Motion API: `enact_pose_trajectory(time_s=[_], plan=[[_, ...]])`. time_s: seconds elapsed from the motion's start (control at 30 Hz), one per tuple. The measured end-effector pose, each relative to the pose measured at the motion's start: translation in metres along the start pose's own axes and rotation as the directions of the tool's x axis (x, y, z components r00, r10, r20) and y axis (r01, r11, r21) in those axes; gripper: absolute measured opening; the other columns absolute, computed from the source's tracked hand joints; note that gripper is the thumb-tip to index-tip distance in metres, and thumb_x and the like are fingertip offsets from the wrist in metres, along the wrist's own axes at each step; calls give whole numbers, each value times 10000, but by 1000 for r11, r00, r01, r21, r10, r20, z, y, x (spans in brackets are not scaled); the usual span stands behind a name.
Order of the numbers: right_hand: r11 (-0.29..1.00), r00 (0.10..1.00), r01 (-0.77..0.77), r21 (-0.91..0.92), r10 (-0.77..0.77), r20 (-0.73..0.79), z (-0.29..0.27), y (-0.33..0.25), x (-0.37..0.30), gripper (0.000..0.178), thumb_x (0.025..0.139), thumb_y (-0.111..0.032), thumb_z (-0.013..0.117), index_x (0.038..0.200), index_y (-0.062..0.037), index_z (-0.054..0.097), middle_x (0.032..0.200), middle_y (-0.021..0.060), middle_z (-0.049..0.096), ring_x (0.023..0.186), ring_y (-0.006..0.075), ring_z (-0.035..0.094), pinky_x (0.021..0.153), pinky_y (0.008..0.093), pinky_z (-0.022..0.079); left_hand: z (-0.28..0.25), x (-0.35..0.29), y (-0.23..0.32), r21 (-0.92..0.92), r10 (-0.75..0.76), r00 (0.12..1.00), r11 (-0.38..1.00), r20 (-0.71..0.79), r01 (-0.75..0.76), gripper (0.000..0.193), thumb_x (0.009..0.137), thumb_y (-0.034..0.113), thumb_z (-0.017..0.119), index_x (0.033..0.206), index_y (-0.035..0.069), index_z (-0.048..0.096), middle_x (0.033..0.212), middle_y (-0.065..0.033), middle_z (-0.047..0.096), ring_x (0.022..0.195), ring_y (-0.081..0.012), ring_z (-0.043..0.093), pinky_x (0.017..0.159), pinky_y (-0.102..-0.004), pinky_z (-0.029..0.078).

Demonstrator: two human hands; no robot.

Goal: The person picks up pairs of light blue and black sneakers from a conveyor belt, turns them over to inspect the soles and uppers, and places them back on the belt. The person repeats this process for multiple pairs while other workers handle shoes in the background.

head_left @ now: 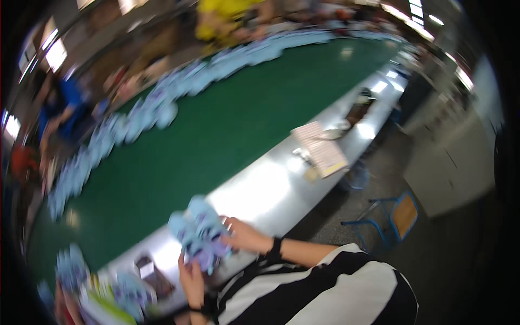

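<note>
A pair of light blue sandals with purple parts (196, 227) is held side by side in front of me, over the near metal edge of the worktable. My right hand (244, 236) grips the pair from the right, its fingers closed at the sandal's side. From below left, my left hand (192, 279) closes its thumb and fingers on the heel end of the nearer sandal. Motion blur hides the finer detail of both sandals. More blue and purple sandals (131, 292) lie to the left of my left hand.
A green conveyor belt (216, 141) carries a long row of light blue sandals (143, 116) along its far side. Papers (320, 149) lie on the metal ledge (260, 187). A small box (145, 266) stands near left. A co-worker's hand (67, 303) is beside sandals; a chair (403, 216) stands right.
</note>
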State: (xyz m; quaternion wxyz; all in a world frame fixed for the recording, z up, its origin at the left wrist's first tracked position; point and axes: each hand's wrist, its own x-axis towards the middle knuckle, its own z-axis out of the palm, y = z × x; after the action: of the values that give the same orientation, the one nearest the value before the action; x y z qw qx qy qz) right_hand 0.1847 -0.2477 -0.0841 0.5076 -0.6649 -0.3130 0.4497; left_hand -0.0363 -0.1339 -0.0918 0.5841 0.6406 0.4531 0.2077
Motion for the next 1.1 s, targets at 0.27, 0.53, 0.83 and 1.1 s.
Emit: enact_pose_trajectory(time_s=[0.27,0.53,0.83,1.1], plan=[[871,990,-88,484,23,138,-24,9,-16,451,921,-39,518,1369,11,497,1222,83,602,1078,160,581,947,282,464,16,-14,7,-470,-7,979,877,206,105,536,976,24,448,1495,11,314,1375,-103,516,1248,-170,498,1064,-308,383],[786,984,-60,615,-55,166,-26,5,-19,578,936,-50,495,1490,-13,337,1457,134,424,1278,219,481,1085,338,377,42,-32,22,-746,-12,990,656,141,115,555,1056,349,410,1527,88,274,1500,-80,428,1349,-234,454,1148,-400,336],[753,799,572,325,-601,-14,-24,-19,-29,756,825,-84,630,1504,-103,299,1416,185,416,1287,285,458,1070,438,382,28,-42,45,-344,498,830,756,-249,-557,641,760,-87,652,1317,116,410,1347,-176,429,1216,-291,489,1041,-403,394],[464,483,759,-456,-872,-83,-37,-32,-33,667,672,-138,721,1320,-123,562,1222,194,487,1067,323,513,896,421,456,22,-60,71,481,752,594,649,-285,-590,597,717,-45,671,1260,132,497,1281,-223,437,1161,-387,486,1000,-448,395]])
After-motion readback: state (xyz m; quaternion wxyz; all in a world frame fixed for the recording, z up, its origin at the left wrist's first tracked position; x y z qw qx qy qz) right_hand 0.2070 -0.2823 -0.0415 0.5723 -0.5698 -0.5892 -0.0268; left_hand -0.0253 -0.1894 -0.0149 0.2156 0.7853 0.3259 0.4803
